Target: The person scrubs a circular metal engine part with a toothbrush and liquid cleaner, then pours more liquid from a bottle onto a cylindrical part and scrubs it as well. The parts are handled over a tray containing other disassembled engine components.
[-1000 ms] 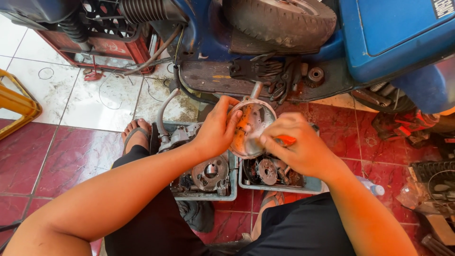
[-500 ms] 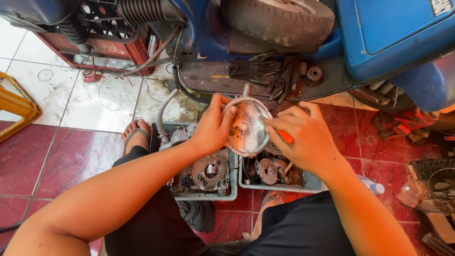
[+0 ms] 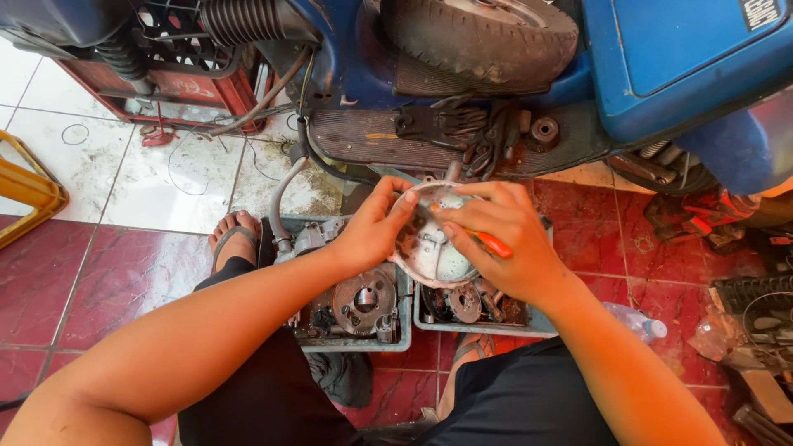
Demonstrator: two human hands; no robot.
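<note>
over the trays, both hands (image 3: 446, 235) seemingly lowered, round metal part (image 3: 431, 248) gripped

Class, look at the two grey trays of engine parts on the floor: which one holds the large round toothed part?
The left tray, under the left hand; the right tray holds only smaller pieces.

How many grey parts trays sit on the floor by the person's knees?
2. Left tray under the left hand; right tray under the right hand. Arms may hide others.
</note>
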